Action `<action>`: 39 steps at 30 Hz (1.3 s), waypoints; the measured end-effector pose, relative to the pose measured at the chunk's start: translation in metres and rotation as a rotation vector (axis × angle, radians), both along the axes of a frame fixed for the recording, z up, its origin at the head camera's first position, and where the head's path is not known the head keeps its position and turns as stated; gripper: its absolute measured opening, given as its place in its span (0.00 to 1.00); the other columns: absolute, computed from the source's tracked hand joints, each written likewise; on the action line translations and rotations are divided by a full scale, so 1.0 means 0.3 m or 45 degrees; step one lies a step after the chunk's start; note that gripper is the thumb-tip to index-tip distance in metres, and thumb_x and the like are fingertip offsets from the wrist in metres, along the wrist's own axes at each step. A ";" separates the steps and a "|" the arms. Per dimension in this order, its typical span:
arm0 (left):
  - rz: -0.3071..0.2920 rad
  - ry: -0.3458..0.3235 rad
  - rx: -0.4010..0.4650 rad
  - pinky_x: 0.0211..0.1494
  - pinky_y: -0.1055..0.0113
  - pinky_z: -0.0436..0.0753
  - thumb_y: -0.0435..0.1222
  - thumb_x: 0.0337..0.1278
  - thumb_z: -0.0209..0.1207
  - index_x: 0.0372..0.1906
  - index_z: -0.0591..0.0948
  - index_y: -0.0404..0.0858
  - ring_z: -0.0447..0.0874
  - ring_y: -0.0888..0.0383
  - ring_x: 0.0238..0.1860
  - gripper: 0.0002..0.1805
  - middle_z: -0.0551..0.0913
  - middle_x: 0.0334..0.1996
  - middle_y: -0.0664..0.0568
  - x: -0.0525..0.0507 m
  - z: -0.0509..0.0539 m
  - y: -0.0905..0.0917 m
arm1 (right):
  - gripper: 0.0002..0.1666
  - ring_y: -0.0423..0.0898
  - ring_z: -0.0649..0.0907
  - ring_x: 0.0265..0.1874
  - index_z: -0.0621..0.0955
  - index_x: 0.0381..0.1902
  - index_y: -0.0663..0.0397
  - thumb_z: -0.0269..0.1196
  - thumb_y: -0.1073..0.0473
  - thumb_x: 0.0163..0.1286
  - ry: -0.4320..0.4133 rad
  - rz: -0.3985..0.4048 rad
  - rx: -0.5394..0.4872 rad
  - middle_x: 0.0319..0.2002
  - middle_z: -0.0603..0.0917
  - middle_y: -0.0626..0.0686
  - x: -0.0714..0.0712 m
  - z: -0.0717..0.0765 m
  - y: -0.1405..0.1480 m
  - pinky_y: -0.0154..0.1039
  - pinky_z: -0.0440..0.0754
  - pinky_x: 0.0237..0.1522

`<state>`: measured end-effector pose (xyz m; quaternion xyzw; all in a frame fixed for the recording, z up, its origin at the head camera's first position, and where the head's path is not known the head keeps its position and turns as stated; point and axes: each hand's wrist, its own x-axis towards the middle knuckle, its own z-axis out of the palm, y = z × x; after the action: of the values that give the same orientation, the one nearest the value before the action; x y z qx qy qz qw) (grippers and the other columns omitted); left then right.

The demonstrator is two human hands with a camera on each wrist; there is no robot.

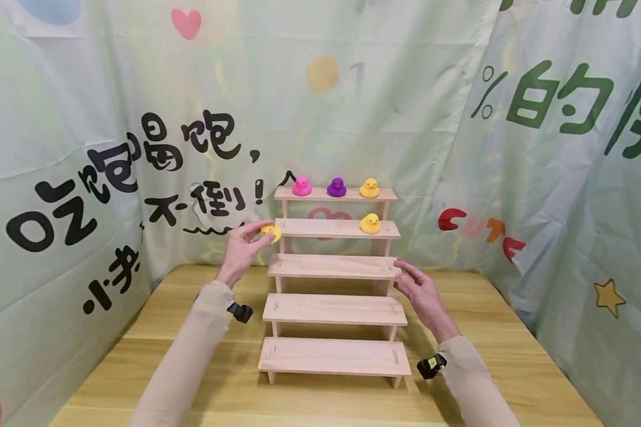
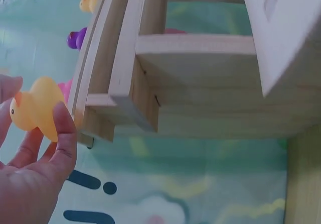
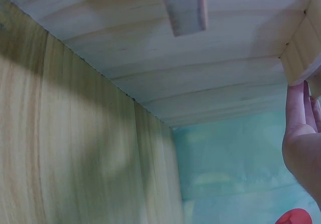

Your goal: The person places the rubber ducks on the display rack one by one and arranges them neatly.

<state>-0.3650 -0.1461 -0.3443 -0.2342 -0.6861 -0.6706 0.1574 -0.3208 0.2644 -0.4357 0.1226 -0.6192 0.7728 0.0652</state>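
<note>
Head view: my left hand [image 1: 241, 246] pinches a yellow rubber duck [image 1: 273, 233] beside the tiered wooden stand [image 1: 333, 357], ten o'clock; my right hand [image 1: 421, 292], fingers loosely extended, touches three o'clock, seemingly to steady it.

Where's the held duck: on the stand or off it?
Off: left hand holds the yellow duck in the air beside the wooden stand.
</note>
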 end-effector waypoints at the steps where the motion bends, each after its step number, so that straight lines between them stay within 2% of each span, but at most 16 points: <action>1: 0.004 0.003 -0.008 0.53 0.73 0.82 0.29 0.57 0.66 0.57 0.79 0.28 0.82 0.63 0.53 0.22 0.78 0.59 0.35 -0.001 0.002 0.006 | 0.26 0.32 0.79 0.55 0.71 0.66 0.65 0.57 0.60 0.74 0.002 -0.002 0.002 0.63 0.71 0.40 0.000 0.000 0.000 0.32 0.81 0.54; 5: 0.022 0.005 -0.006 0.53 0.73 0.82 0.32 0.57 0.67 0.59 0.78 0.30 0.82 0.63 0.53 0.24 0.79 0.59 0.37 -0.006 0.009 0.028 | 0.27 0.31 0.79 0.56 0.70 0.67 0.66 0.57 0.60 0.74 0.007 -0.003 0.007 0.62 0.71 0.39 0.001 0.002 -0.001 0.32 0.81 0.54; 13: 0.058 0.003 0.090 0.53 0.72 0.82 0.32 0.55 0.68 0.58 0.78 0.31 0.82 0.60 0.54 0.25 0.79 0.57 0.34 -0.020 0.005 0.063 | 0.27 0.31 0.78 0.56 0.69 0.67 0.68 0.57 0.61 0.75 0.009 0.003 -0.005 0.62 0.72 0.38 0.004 0.001 0.001 0.31 0.81 0.53; 18: 0.033 0.016 0.105 0.52 0.70 0.84 0.33 0.55 0.68 0.59 0.77 0.27 0.82 0.59 0.54 0.26 0.78 0.58 0.32 -0.026 0.009 0.084 | 0.27 0.31 0.78 0.56 0.70 0.67 0.66 0.57 0.60 0.75 0.005 0.010 0.009 0.65 0.69 0.42 0.003 0.001 0.001 0.31 0.81 0.54; 21: 0.026 0.035 0.086 0.52 0.71 0.84 0.34 0.56 0.68 0.60 0.76 0.26 0.82 0.58 0.54 0.28 0.80 0.57 0.34 -0.028 0.016 0.097 | 0.26 0.31 0.78 0.57 0.70 0.67 0.65 0.56 0.60 0.75 0.011 0.014 0.001 0.65 0.69 0.41 0.002 -0.001 0.001 0.31 0.81 0.54; 27: 0.041 0.064 0.039 0.53 0.72 0.82 0.33 0.57 0.67 0.60 0.78 0.32 0.80 0.46 0.58 0.25 0.80 0.58 0.36 -0.042 0.027 0.122 | 0.24 0.31 0.78 0.56 0.72 0.66 0.65 0.55 0.62 0.75 0.032 0.024 -0.023 0.61 0.73 0.37 0.000 -0.003 0.004 0.31 0.81 0.53; 34: 0.028 0.069 -0.044 0.63 0.59 0.78 0.33 0.59 0.66 0.62 0.78 0.36 0.77 0.45 0.62 0.25 0.78 0.61 0.37 -0.038 0.041 0.151 | 0.26 0.31 0.78 0.56 0.70 0.66 0.67 0.57 0.61 0.75 0.012 0.018 -0.012 0.61 0.72 0.38 0.003 -0.001 0.000 0.31 0.81 0.53; 39: 0.018 0.075 -0.088 0.57 0.67 0.81 0.35 0.59 0.66 0.61 0.79 0.38 0.82 0.45 0.56 0.24 0.80 0.59 0.39 -0.055 0.038 0.182 | 0.24 0.31 0.78 0.57 0.72 0.65 0.65 0.57 0.62 0.74 0.009 0.013 -0.037 0.61 0.73 0.37 0.002 -0.004 0.001 0.32 0.82 0.53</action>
<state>-0.3815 -0.0915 -0.3331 -0.2544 -0.7056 -0.6380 0.1743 -0.3202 0.2648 -0.4370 0.1277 -0.6070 0.7816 0.0653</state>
